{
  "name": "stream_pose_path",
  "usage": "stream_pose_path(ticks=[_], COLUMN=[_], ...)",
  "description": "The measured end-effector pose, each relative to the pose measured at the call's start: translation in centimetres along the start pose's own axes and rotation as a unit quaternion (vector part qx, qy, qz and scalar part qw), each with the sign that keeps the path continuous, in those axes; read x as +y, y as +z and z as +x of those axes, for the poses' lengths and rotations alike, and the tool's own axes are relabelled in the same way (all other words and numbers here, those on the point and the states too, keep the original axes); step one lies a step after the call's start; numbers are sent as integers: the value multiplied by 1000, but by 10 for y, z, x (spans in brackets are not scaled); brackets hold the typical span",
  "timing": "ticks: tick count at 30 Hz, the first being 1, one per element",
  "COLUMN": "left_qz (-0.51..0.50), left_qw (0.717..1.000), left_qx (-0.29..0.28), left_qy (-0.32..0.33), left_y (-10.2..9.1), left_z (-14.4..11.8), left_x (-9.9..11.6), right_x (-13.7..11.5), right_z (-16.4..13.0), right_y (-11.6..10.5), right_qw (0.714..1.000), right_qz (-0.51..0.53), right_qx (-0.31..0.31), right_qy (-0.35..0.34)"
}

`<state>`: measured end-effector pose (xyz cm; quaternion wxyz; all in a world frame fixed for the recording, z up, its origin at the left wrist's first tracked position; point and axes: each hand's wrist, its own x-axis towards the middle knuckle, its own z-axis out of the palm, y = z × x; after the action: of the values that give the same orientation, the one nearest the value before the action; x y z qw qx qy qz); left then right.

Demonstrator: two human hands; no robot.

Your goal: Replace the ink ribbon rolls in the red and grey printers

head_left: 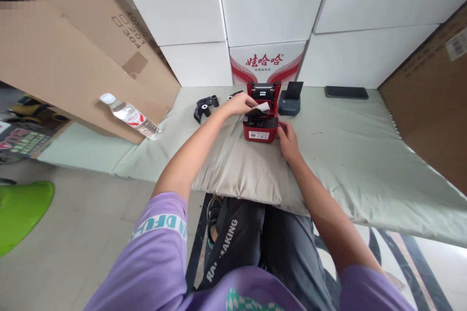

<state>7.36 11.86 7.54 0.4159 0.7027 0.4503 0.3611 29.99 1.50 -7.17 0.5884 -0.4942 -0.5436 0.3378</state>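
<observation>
A small red label printer (260, 128) sits with its lid up on a beige cushion (244, 170) in front of me. My left hand (241, 104) pinches a strip of white label paper (260, 108) over the printer's open bay. My right hand (286, 138) rests against the printer's right front corner and steadies it. A black ribbon roll (204, 107) with a loose tail lies just left of my left hand on the pale green sheet (350, 150).
A grey mini printer (290, 101) stands right of the red one, a black phone (346, 92) farther right. A water bottle (129, 116) leans on a tilted cardboard sheet (73, 58) at left. White boxes (270, 4) wall the back; a brown carton (434, 92) closes the right side.
</observation>
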Motion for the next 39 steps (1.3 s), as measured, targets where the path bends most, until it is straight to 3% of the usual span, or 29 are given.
stream_pose_path(ticks=[3,8,11,15,20,29,34,39], left_qz=[6,-95,-154,-232,-251,-263,-313,-317], left_qw=[999,995,985,966,957,941,918,919], left_qx=[-51,35,74,117,144,194,231,230], left_qy=[6,10,-10,-12,2,84,76,41], left_y=[-9,-19,-17,-10,-10,-28,-43,-51], left_z=[-22,-61,-70,-59,-34,-6,-2,-2], left_x=[12,21,19,23,28,-27,-23,-25], right_x=[2,-3,-7,-8,-10,-13,-16,-14], right_z=[0,0,-1,-1,-2,-3,-4,-4], right_y=[0,0,0,-1,-2,-5,-5,-7], right_qw=[1000,1000,1000,1000,1000,999,999,1000], right_qz=[1,3,6,-5,-2,-10,-1,-9], right_qx=[-5,-6,-4,-1,-4,-4,-2,0], right_qy=[2,11,14,20,22,30,39,29])
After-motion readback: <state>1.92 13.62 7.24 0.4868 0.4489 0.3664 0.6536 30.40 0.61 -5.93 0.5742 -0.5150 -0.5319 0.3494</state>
